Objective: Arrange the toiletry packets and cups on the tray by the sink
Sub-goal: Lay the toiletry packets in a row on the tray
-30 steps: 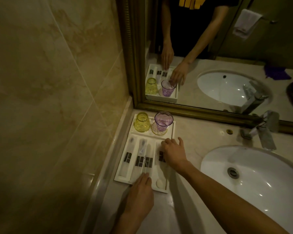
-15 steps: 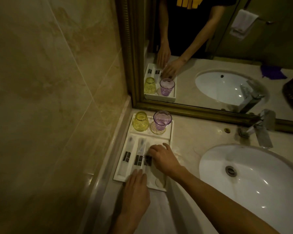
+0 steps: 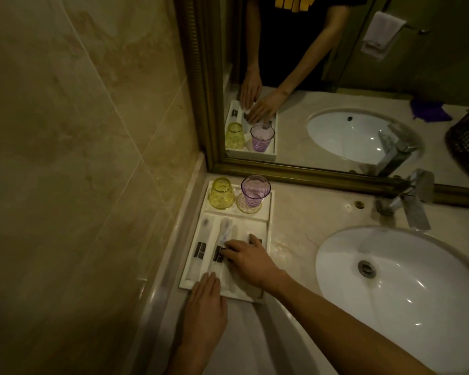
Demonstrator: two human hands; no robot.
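Resting flat on the toiletry packets (image 3: pixel 221 249) at the centre of the frame, the right hand (image 3: pixel 248 259) has its fingers spread and extended, pressing down on the wrappers, not closed around any of them. Just below it, the left hand (image 3: pixel 205 301) lies palm down with straight, released fingers, its tips on the near edge of the white tray (image 3: pixel 268 212) and the lower ends of the packets. The tray sits on the counter (image 3: pixel 303 220) against the tiled wall, left of the white sink (image 3: pixel 406 293). In its far compartment, toward the mirror (image 3: pixel 336 90), a yellow cup (image 3: pixel 221 193) stands mouth down beside a purple cup (image 3: pixel 255 192) standing upright on a round coaster. One more packet lies apart at the tray's left side.
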